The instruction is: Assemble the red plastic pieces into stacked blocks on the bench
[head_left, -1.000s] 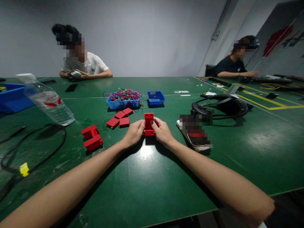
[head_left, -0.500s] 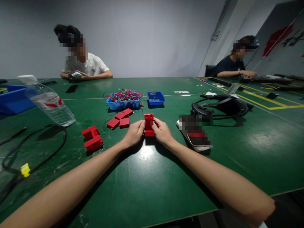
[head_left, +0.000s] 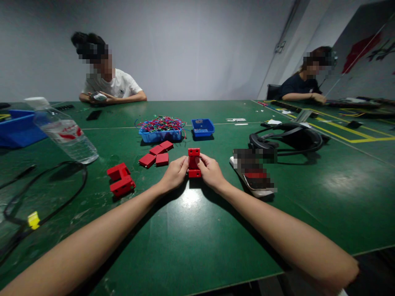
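Between my two hands is a red bracket-like block [head_left: 194,163] with small round holes in its upper and lower flanges. My left hand [head_left: 175,172] grips its left side, fingers closed. My right hand [head_left: 211,169] is closed on its right side, with the thumb over the middle. A similar red holed block [head_left: 121,180] lies on the green table [head_left: 197,230] left of my hands. Several flat red square blocks [head_left: 156,154] lie close together beyond my left hand. My fingers partly cover the held block.
Beyond are a blue tray [head_left: 160,136] of tangled wires and a smaller blue tray [head_left: 203,128]. A phone [head_left: 254,176] and black headset [head_left: 284,139] lie right. A tilted water bottle [head_left: 66,131], black cable [head_left: 46,222] and blue bin [head_left: 20,133] are left. Two people sit across.
My hands and the red block keep practically the same pose. At the far right, the other person's hands have shifted slightly left.
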`<move>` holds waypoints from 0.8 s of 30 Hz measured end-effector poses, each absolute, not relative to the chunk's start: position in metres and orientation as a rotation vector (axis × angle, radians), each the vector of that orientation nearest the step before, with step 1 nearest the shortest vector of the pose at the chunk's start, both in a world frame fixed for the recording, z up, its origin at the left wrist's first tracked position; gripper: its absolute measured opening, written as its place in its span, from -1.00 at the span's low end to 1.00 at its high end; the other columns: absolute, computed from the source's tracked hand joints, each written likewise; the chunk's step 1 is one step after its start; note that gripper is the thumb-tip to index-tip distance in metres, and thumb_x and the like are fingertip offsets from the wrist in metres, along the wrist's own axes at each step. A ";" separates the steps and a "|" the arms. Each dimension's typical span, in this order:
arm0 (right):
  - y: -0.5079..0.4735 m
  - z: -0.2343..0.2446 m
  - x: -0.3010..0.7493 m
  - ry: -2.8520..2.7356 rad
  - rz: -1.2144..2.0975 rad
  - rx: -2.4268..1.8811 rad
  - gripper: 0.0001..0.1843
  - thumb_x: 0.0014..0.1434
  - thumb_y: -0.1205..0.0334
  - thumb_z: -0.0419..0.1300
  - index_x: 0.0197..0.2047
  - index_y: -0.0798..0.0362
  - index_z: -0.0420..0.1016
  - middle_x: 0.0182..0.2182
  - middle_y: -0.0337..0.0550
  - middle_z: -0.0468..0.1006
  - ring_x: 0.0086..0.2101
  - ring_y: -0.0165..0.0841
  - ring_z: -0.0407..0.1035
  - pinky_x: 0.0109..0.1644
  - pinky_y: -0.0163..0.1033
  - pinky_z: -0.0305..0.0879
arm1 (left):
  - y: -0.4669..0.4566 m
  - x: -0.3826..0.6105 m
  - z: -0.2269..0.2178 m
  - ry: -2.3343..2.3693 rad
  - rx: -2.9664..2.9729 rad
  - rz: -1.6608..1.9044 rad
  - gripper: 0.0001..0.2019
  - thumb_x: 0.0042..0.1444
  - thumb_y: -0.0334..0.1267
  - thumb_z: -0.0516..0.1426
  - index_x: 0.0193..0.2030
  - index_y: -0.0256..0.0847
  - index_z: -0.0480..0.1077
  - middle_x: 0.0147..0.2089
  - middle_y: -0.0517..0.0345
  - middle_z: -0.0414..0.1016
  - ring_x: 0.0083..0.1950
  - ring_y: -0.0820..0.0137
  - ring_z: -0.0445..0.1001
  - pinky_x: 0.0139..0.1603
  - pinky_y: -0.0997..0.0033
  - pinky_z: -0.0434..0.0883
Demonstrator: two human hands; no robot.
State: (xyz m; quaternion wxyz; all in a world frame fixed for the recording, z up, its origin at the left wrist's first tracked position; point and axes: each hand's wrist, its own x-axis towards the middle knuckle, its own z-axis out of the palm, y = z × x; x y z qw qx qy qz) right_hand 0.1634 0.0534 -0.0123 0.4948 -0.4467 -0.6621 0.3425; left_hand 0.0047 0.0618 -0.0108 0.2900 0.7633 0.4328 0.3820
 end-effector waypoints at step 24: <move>0.051 -0.009 0.163 -1.590 0.853 -1.128 -0.68 0.28 0.19 0.06 -0.01 0.05 0.55 -0.15 -0.11 0.66 -0.15 -0.25 0.52 -0.07 -0.20 0.39 | 0.058 0.004 -0.005 1.190 2.069 1.020 -0.56 0.30 0.01 -0.12 -0.39 -0.25 0.36 -0.39 0.11 0.45 -0.36 0.37 0.37 -0.29 0.40 0.30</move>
